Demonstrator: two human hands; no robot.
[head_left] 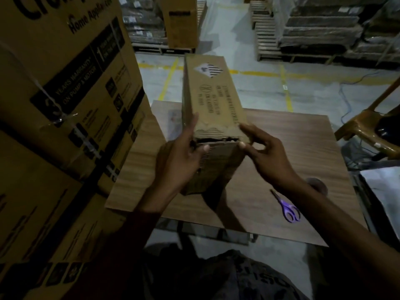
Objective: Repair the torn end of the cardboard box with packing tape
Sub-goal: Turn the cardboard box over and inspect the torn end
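Observation:
A long brown cardboard box (211, 96) is held above the wooden table (292, 148), its near end tilted toward me. That near end is torn, with a ragged dark gap (216, 139) across the top edge. My left hand (179, 161) grips the box's left corner, thumb on the end flap and fingers along the side. My right hand (266, 152) pinches the box's right corner, thumb on the flap edge. A roll of packing tape (318, 185) lies on the table behind my right forearm, partly hidden.
Purple-handled scissors (289, 210) lie on the table at the right. Tall stacked printed cartons (65, 105) stand close on the left. A brown plastic chair (372, 131) is at the right. Pallets with wrapped goods (324, 35) line the far floor.

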